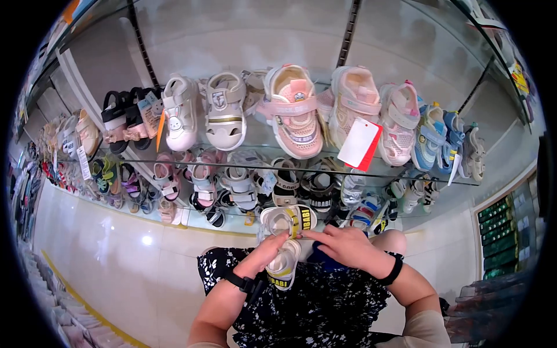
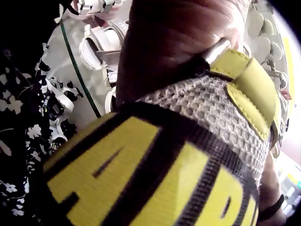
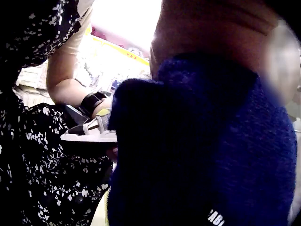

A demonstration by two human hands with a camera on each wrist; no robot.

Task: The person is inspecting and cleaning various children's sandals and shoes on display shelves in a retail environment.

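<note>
My left hand [image 1: 268, 250] grips a pair of white-and-grey children's sandals with yellow straps, the upper sandal [image 1: 277, 221] lying sideways and the lower sandal [image 1: 283, 265] hanging toward the lap. In the left wrist view, the black-and-yellow lettered part [image 2: 141, 174] of one fills the front, against my left hand [image 2: 183, 42]. My right hand [image 1: 348, 248] extends its index finger to the upper sandal's strap. Dark blue cloth [image 1: 328, 259] hangs below that hand, its other fingers curled; in the right wrist view this cloth [image 3: 202, 141] covers much of the frame.
A glass shelf [image 1: 232, 152] ahead carries children's shoes, including a pink sneaker [image 1: 295, 113] and one with a white-and-red tag [image 1: 358, 142]. More sandals stand on a lower shelf. Clear-wrapped goods [image 1: 493, 301] are at the lower right. The black floral clothing [image 1: 313, 307] covers the lap.
</note>
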